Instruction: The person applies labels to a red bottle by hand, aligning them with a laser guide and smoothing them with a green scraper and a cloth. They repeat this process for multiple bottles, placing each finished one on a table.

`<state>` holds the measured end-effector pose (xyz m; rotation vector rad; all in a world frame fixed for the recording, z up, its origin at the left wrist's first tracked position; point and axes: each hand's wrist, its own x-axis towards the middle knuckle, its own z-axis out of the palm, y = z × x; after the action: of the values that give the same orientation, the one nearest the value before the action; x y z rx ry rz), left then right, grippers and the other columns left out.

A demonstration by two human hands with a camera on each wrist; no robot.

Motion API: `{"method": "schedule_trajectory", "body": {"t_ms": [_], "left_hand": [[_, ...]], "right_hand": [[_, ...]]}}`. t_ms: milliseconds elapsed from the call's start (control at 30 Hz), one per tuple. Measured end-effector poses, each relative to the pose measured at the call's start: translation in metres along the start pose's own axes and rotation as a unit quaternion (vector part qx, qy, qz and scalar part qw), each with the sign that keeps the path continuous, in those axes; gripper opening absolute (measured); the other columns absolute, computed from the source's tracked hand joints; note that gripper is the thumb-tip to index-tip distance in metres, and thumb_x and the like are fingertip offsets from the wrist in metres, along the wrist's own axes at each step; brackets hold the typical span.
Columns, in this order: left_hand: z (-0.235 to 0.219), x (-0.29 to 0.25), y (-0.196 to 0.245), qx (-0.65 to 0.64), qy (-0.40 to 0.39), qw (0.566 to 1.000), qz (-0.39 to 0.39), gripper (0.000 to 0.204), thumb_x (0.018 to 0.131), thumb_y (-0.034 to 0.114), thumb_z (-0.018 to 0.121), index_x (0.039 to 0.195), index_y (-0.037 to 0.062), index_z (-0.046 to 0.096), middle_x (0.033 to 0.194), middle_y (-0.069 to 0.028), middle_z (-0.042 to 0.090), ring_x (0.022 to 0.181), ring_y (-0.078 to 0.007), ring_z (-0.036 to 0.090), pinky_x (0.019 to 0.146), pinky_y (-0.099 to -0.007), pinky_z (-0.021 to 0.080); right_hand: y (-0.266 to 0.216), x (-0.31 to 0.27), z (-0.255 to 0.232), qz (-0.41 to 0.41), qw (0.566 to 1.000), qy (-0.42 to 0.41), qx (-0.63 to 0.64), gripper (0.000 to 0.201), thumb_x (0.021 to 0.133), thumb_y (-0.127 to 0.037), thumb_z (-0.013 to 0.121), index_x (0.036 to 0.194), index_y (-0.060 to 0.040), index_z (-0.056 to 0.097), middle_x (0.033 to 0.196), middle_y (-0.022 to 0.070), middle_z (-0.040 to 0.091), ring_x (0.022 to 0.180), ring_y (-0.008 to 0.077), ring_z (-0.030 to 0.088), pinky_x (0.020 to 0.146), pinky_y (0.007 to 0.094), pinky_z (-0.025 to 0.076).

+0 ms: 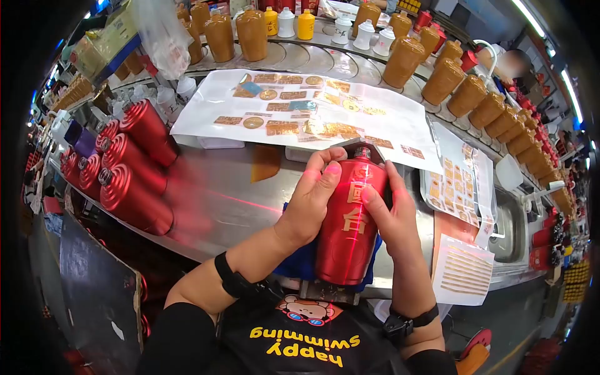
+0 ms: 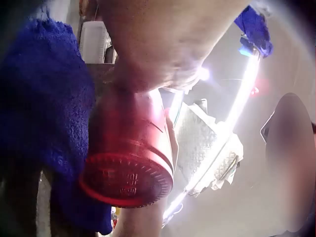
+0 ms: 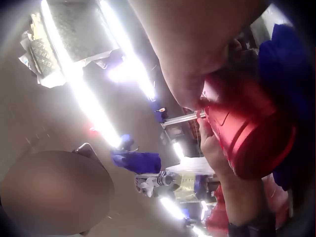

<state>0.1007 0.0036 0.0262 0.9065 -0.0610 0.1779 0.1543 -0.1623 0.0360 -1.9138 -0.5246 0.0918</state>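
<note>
A red metallic bottle (image 1: pixel 347 250) with gold characters down its front lies tilted, its neck pointing away from the person. My left hand (image 1: pixel 315 194) holds its upper left side, with the thumb close to the lettering. From the other side my right hand (image 1: pixel 398 219) grips it, its thumb pressed at the gold characters and its fingers along the edge. Under the bottle is a blue cloth (image 1: pixel 299 259), also seen beside it in the left wrist view. The bottle's round embossed base (image 2: pixel 129 182) faces the left wrist camera.
A white sheet of gold decals (image 1: pixel 206 119) lies just beyond the bottle, with another decal sheet (image 1: pixel 459 178) to the right. A strip sheet (image 1: pixel 464 272) hangs near the sink (image 1: pixel 514 234). Several red bottles (image 1: pixel 134 194) stand left. Brown bottles (image 1: pixel 447 81) line the conveyor.
</note>
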Motion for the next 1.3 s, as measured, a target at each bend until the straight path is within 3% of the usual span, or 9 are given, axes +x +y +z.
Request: {"method": "schedule_trajectory", "body": {"t_ms": [200,300,533,767,867,967,1133,1200,1300], "left_hand": [[-0.005,0.0,-0.004,0.047,0.013,0.999,0.008,0.036,0.104,0.019,0.047,0.136,0.0043,0.038,0.132,-0.0093,0.047,0.121,-0.0158,0.051,0.103,-0.0317,0.044],[-0.005,0.0,-0.005,0.091,0.013,0.996,0.012,0.038,0.103,0.016,0.05,0.137,0.0043,0.038,0.131,-0.009,0.046,0.119,-0.0148,0.05,0.103,-0.0309,0.044],[-0.001,0.006,0.002,0.162,0.014,0.987,0.011,0.048,0.097,0.016,0.061,0.136,0.0023,0.038,0.129,-0.0099,0.046,0.117,-0.0149,0.049,0.102,-0.0299,0.042],[0.006,0.016,0.012,0.194,0.019,0.98,-0.029,0.057,0.091,0.019,0.066,0.137,0.0012,0.038,0.129,-0.0114,0.046,0.119,-0.0166,0.046,0.103,-0.0318,0.039],[0.005,0.008,0.008,0.393,0.053,0.902,0.168,0.048,0.092,0.018,0.062,0.134,0.0018,0.046,0.127,-0.0122,0.053,0.119,-0.0212,0.048,0.105,-0.0375,0.038],[-0.005,-0.005,0.041,0.556,-0.146,0.753,0.321,0.039,0.092,0.018,0.061,0.128,0.0032,0.056,0.122,-0.0096,0.062,0.121,-0.0264,0.049,0.107,-0.044,0.035],[-0.003,0.01,0.047,0.647,-0.199,0.655,0.335,0.04,0.095,0.022,0.058,0.132,0.0053,0.059,0.121,-0.0096,0.065,0.119,-0.0328,0.051,0.109,-0.0481,0.033],[-0.004,0.02,0.041,0.604,-0.163,0.711,0.32,0.039,0.097,0.02,0.055,0.132,0.0031,0.058,0.125,-0.0141,0.062,0.121,-0.0327,0.051,0.11,-0.0455,0.034],[-0.007,0.032,0.036,0.541,-0.137,0.787,0.264,0.042,0.101,0.017,0.048,0.138,-0.0032,0.05,0.133,-0.0219,0.056,0.126,-0.0323,0.05,0.11,-0.0386,0.035]], "right_hand": [[-0.015,-0.001,-0.002,0.073,0.978,-0.028,0.193,0.075,0.09,-0.03,0.07,0.142,0.0127,0.037,0.132,0.0235,0.055,0.12,0.0246,0.055,0.102,0.0336,0.043],[-0.008,0.0,0.002,0.029,0.996,-0.005,0.085,0.071,0.092,-0.029,0.068,0.142,0.0121,0.037,0.131,0.0214,0.057,0.119,0.0224,0.055,0.101,0.0323,0.043],[-0.008,0.001,-0.004,0.065,0.981,-0.018,0.182,0.068,0.094,-0.033,0.066,0.14,0.0111,0.042,0.127,0.0212,0.06,0.119,0.0224,0.055,0.1,0.0329,0.043],[0.001,0.003,-0.005,0.028,0.994,-0.007,0.106,0.06,0.095,-0.034,0.065,0.135,0.0079,0.049,0.126,0.0226,0.061,0.118,0.0258,0.058,0.101,0.0345,0.044],[0.003,0.0,-0.007,-0.006,0.994,0.015,0.107,0.056,0.095,-0.026,0.067,0.137,0.0057,0.049,0.126,0.0209,0.062,0.119,0.0248,0.058,0.1,0.0339,0.044],[-0.001,-0.003,-0.02,-0.102,0.991,0.079,0.022,0.052,0.094,-0.013,0.065,0.14,0.0028,0.046,0.128,0.0182,0.062,0.12,0.0239,0.058,0.101,0.0332,0.045],[-0.021,-0.004,-0.04,-0.116,0.987,0.098,0.051,0.036,0.09,-0.002,0.062,0.125,-0.0002,0.055,0.098,0.0106,0.067,0.075,0.012,0.063,0.068,0.0268,0.052],[-0.029,-0.003,-0.055,-0.133,0.988,0.07,-0.039,0.026,0.088,-0.005,0.065,0.113,-0.0011,0.06,0.086,0.0073,0.067,0.072,0.0119,0.063,0.066,0.0271,0.051],[-0.059,0.004,-0.061,-0.08,0.99,-0.113,-0.041,0.02,0.085,-0.01,0.068,0.102,-0.0025,0.061,0.077,0.0064,0.067,0.068,0.0123,0.062,0.063,0.0272,0.05]]}}
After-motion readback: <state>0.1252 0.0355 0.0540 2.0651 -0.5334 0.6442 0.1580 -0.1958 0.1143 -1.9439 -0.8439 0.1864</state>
